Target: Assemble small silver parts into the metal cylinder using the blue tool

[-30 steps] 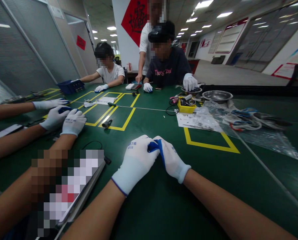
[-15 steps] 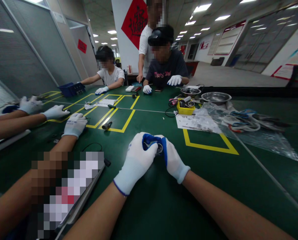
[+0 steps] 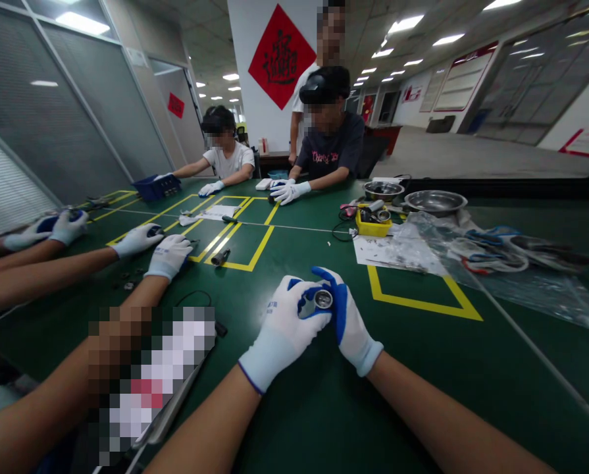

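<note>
A small round metal part [image 3: 323, 300] with a shiny rim is between my two gloved hands, its round face turned toward me. My left hand [image 3: 291, 319] is closed round its left side, thumb below and fingers above. Against its right side rest the blue-coated fingers of my right hand [image 3: 346, 316], the index finger reaching over the top. Both hands are above the green table [image 3: 304, 421]. Farther off, a dark cylindrical metal part [image 3: 220, 257] lies inside a yellow taped outline.
A co-worker's gloved hands [image 3: 168, 257] work at the left, beside a pixelated sheet [image 3: 176, 368]. On the right are a yellow bin [image 3: 374, 227], a steel bowl [image 3: 436, 201], plastic bags [image 3: 545, 289] and cables. Across the table, people sit near a blue crate [image 3: 156, 188].
The metal part has turned so its round face shows more. My right index finger has lifted over it. The co-worker opposite has brought both gloved hands together on the table.
</note>
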A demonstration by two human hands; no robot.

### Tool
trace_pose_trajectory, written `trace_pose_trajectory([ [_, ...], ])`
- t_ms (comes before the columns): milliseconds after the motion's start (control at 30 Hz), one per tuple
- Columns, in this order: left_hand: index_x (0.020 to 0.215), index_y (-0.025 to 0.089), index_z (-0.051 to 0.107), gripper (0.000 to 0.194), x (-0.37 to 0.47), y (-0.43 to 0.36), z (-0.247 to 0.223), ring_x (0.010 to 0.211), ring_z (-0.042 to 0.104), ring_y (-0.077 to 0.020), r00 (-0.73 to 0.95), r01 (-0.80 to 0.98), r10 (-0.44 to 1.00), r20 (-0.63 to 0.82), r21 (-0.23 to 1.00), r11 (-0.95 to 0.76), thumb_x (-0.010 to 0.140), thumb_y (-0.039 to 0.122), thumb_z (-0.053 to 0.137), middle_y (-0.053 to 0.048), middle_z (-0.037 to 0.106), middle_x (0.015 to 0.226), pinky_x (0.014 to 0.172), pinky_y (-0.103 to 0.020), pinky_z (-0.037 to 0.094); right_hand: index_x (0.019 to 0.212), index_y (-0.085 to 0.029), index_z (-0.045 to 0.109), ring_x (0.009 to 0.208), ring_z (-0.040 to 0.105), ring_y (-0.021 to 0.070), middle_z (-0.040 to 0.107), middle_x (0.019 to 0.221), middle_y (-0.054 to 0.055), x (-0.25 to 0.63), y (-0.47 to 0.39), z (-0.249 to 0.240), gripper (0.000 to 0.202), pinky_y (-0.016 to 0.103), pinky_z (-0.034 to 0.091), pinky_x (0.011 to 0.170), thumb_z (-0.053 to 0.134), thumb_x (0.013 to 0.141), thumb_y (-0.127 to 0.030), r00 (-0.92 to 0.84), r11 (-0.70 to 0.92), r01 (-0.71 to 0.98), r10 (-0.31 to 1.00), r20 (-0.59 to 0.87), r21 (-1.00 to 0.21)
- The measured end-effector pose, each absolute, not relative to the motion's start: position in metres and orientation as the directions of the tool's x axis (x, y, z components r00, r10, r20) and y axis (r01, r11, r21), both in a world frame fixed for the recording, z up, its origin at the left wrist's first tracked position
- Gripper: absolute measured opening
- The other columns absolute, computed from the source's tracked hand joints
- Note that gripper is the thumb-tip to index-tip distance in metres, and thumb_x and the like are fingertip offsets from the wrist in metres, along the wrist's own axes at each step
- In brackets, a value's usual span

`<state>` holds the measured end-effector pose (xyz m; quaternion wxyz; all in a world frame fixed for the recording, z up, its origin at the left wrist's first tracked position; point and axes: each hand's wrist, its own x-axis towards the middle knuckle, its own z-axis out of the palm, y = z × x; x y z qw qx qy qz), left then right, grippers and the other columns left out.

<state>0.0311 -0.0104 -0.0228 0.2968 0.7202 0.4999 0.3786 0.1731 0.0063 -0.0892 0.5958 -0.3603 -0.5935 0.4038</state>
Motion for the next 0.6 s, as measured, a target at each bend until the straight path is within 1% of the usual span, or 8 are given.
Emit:
trace_pose_trajectory([
  [100, 0.104, 0.020, 0.065, 0.028, 0.031, -0.008, -0.024, 0.101, 0.069, -0.0207, 0.097, 0.285, 0.977, 0.189, 0.935, -0.209, 0.079, 0.011, 0.075, -0.005, 0.070, 0.105, 0.092, -0.037, 0.057, 0.138, -0.024, 0.057, 0.125, 0.064, 0.0289, 0.067, 0.133, 0.012, 0.174, 0.007, -0.091, 0.059, 0.050, 0.052, 0.109, 0.035, 0.103, -0.065, 0.061, 0.432, 0.058, 0.898, 0.435, -0.900],
  [167, 0.102, 0.020, 0.063, 0.023, 0.033, -0.004, -0.024, 0.097, 0.071, -0.0198, -0.012, 0.167, 0.985, 0.170, 0.972, -0.166, 0.082, 0.015, 0.073, -0.004, 0.072, 0.100, 0.089, -0.035, 0.058, 0.133, -0.023, 0.060, 0.116, 0.067, 0.0296, 0.070, 0.124, 0.014, 0.174, 0.009, -0.091, 0.059, 0.051, 0.055, 0.102, 0.031, 0.103, -0.065, 0.168, 0.374, 0.096, 0.907, 0.386, -0.922],
  [233, 0.103, 0.020, 0.062, 0.020, 0.034, 0.004, -0.022, 0.090, 0.071, -0.0188, -0.127, 0.077, 0.983, 0.135, 0.989, -0.126, 0.085, 0.019, 0.071, -0.005, 0.072, 0.098, 0.081, -0.032, 0.059, 0.130, -0.023, 0.062, 0.109, 0.069, 0.0305, 0.072, 0.118, 0.014, 0.175, 0.010, -0.092, 0.060, 0.052, 0.057, 0.096, 0.030, 0.103, -0.065, 0.242, 0.288, 0.090, 0.922, 0.301, -0.953],
  [300, 0.105, 0.020, 0.061, 0.021, 0.036, 0.017, -0.020, 0.082, 0.071, -0.0170, -0.221, -0.052, 0.974, 0.046, 0.997, -0.059, 0.086, 0.021, 0.070, -0.005, 0.071, 0.098, 0.073, -0.029, 0.059, 0.128, -0.024, 0.064, 0.107, 0.069, 0.0312, 0.072, 0.116, 0.014, 0.176, 0.011, -0.094, 0.059, 0.053, 0.057, 0.095, 0.031, 0.103, -0.065, 0.260, 0.229, 0.077, 0.935, 0.242, -0.970],
  [367, 0.106, 0.020, 0.061, 0.024, 0.036, 0.036, -0.015, 0.076, 0.071, -0.0147, -0.292, -0.217, 0.955, -0.058, 0.976, -0.007, 0.084, 0.016, 0.069, -0.004, 0.070, 0.097, 0.070, -0.027, 0.059, 0.125, -0.026, 0.067, 0.109, 0.068, 0.0316, 0.072, 0.119, 0.013, 0.179, 0.012, -0.098, 0.057, 0.054, 0.056, 0.099, 0.033, 0.102, -0.066, 0.248, 0.219, 0.078, 0.941, 0.232, -0.973],
  [433, 0.105, 0.021, 0.060, 0.027, 0.033, 0.061, -0.007, 0.073, 0.070, -0.0116, -0.363, -0.338, 0.923, -0.126, 0.941, -0.005, 0.082, 0.006, 0.064, 0.000, 0.068, 0.092, 0.073, -0.026, 0.060, 0.126, -0.029, 0.068, 0.109, 0.068, 0.0317, 0.072, 0.121, 0.011, 0.181, 0.012, -0.105, 0.053, 0.054, 0.056, 0.100, 0.037, 0.102, -0.065, 0.231, 0.244, 0.093, 0.938, 0.260, -0.965],
  [500, 0.103, 0.021, 0.061, 0.030, 0.027, 0.091, 0.003, 0.066, 0.067, -0.0078, -0.437, -0.334, 0.887, -0.149, 0.943, -0.006, 0.083, 0.000, 0.059, 0.003, 0.064, 0.083, 0.072, -0.022, 0.059, 0.128, -0.030, 0.068, 0.108, 0.068, 0.0316, 0.072, 0.121, 0.011, 0.184, 0.013, -0.111, 0.050, 0.053, 0.058, 0.096, 0.040, 0.102, -0.063, 0.202, 0.285, 0.094, 0.933, 0.299, -0.954],
  [600, 0.102, 0.020, 0.065, 0.023, 0.010, 0.136, 0.020, 0.065, 0.065, -0.0082, -0.462, -0.268, 0.880, -0.114, 0.963, -0.017, 0.088, 0.002, 0.060, 0.003, 0.063, 0.079, 0.072, -0.023, 0.059, 0.128, -0.029, 0.068, 0.108, 0.068, 0.0321, 0.072, 0.120, 0.012, 0.186, 0.012, -0.117, 0.050, 0.053, 0.058, 0.096, 0.039, 0.103, -0.062, 0.200, 0.254, 0.080, 0.943, 0.265, -0.964],
])
